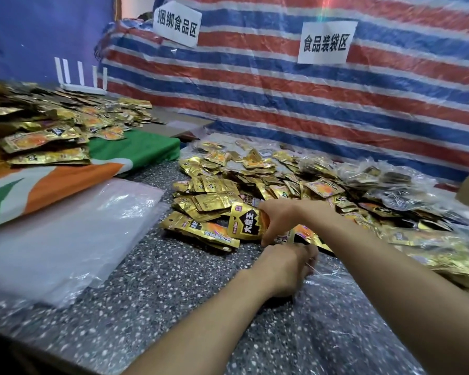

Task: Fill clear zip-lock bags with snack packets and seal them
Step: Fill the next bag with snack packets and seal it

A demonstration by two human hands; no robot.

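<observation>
My right hand grips a crinkly gold foil snack packet at the near edge of the loose packet pile. My left hand pinches the mouth of a glossy clear zip-lock bag, which lies flat on the speckled stone table.

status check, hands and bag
left grip pinching clear bag mouth. right grip holding gold packets just above it. loose packet pile crowds behind.

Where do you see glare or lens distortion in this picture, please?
Head view: glare whitens the stack of clear plastic bags and glints on the gold foil snack packets; a coloured flare streak crosses the striped red-blue tarpaulin; the wide lens curves its stripes.
</observation>
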